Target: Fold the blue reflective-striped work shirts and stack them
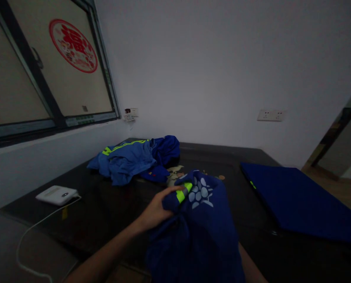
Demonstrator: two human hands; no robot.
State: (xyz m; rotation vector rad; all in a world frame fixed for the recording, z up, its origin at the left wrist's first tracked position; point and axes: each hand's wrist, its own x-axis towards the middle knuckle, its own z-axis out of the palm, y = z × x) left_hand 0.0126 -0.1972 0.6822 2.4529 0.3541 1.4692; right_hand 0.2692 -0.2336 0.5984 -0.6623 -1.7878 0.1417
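A dark blue garment (207,232) hangs in front of me at the table's near edge. It carries a pale printed pattern of rounded shapes and a neon yellow and grey reflective strip. My left hand (157,207) is closed on its upper left part, beside the strip. Only the forearm of my right arm shows, at the garment's lower right; cloth hides my right hand and its fingers. Beyond lies a crumpled heap of lighter blue clothing (131,159) with neon trim, and with it a bright blue cloth piece (167,150).
On the dark glossy table (104,208), a white device (56,195) with a cable sits at left. A flat blue folded cloth or board (299,200) lies at right. The wall (210,78) and window (54,59) bound the far and left sides.
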